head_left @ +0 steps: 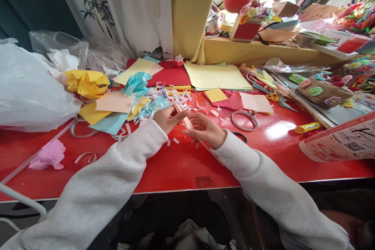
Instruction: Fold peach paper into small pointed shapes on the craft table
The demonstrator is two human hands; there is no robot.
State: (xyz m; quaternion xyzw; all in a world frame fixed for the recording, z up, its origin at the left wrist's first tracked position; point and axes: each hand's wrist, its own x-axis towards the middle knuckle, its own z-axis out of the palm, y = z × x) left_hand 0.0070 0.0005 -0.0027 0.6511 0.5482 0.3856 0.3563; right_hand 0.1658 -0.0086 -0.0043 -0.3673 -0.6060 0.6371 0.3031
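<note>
I see that over the red table [175, 170] a narrow peach paper strip [188, 122] lies slantwise, its near end passing below the right wrist, its far end at the left hand [167, 119], while the right hand [208, 129] equally touches it, both with fingers nearly closed, pinching it.

the sleeved left forearm [117, 172] and right forearm [269, 175] reach forward from the lower corners, angling inward. the left grip [167, 120], bare, is pinched, thumb stretched toward the right; the right grip [206, 129] is pinched too, fingers bent and pointing leftward, close beside it.
</note>
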